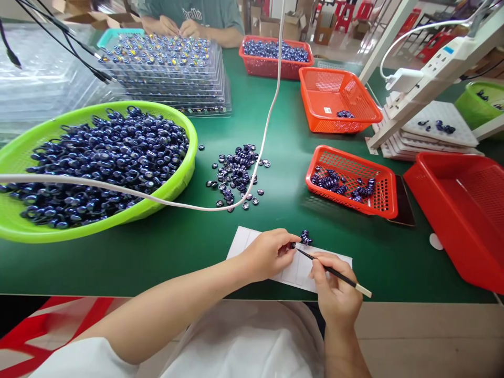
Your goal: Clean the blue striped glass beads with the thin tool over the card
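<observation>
Near the front table edge, my left hand (271, 254) pinches a small dark piece (293, 245) between thumb and fingertips. My right hand (337, 289) is closed round a thin black tool with a pale end (342, 276), and its tip touches or nearly touches that piece. Both hands are over a white sheet (242, 240) with faint lines. Just beyond the fingertips lies a small cluster of shiny dark blue pieces (306, 238). A loose pile of similar pieces (238, 170) is farther back on the green table (181, 257).
A green basket (192, 157) heaped with dark pieces stands left. Red baskets (389, 212) (315, 126) and a red bin (444, 220) are at right. A white cable (271, 110) crosses the table. Stacked clear trays (197, 97) stand at the back, before another person's hands (183, 27).
</observation>
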`<state>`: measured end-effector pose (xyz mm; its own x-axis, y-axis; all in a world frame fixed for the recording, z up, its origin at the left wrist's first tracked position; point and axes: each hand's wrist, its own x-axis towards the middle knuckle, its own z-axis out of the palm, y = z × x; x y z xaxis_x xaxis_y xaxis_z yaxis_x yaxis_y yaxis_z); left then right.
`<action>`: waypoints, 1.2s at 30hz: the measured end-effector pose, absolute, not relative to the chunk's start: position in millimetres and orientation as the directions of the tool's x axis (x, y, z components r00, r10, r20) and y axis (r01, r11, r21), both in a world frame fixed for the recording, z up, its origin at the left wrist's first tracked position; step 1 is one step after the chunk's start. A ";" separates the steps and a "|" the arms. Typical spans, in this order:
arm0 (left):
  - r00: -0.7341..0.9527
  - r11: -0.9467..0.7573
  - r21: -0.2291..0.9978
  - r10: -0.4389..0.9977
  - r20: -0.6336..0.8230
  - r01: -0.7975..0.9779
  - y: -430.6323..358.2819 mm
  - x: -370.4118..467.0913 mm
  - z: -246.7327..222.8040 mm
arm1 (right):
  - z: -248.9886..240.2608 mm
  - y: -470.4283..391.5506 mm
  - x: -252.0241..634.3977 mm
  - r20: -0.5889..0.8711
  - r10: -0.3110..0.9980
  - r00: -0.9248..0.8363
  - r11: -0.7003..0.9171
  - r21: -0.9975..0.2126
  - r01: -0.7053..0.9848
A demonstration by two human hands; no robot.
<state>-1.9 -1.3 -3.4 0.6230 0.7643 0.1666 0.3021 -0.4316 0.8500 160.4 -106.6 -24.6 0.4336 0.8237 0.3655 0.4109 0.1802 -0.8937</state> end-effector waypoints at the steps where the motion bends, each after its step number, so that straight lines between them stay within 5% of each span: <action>1: 0.625 -0.435 0.849 0.762 0.170 0.300 -1.6 -2.0 -3.1 | -24.3 -106.3 160.5 0.368 0.825 0.429 0.181 -0.892 0.415; 6: 0.613 -0.408 0.863 0.775 0.154 0.297 -4.7 0.7 -4.9 | -22.6 -104.8 159.7 0.428 0.811 0.399 0.219 -0.854 0.471; 11: 0.557 -0.431 0.822 0.812 0.173 0.373 8.8 -9.6 1.9 | -21.0 -105.0 158.0 0.421 0.767 0.484 0.269 -0.896 0.354; 16: 0.334 -0.332 0.484 0.939 0.085 0.810 41.0 -47.1 31.6 | -17.2 -102.2 154.8 0.294 0.662 0.689 0.233 -0.955 0.184; 19: 0.232 -0.241 0.330 0.970 0.070 0.913 45.4 -56.7 43.8 | -14.3 -99.9 154.0 0.211 0.600 0.772 0.215 -0.972 0.098; 22: 0.373 -0.391 0.356 0.920 0.121 0.849 34.1 -40.6 44.5 | -11.5 -98.2 154.4 0.164 0.563 0.810 0.218 -0.975 0.046; 27: 0.809 -0.781 0.448 0.558 0.185 0.436 12.6 12.7 32.8 | -9.7 -97.6 156.7 0.163 0.563 0.810 0.249 -0.968 0.022; 36: 0.795 -0.724 0.481 0.601 0.087 0.495 22.6 34.7 15.9 | -11.6 -99.4 157.9 0.129 0.549 0.826 0.263 -0.965 -0.024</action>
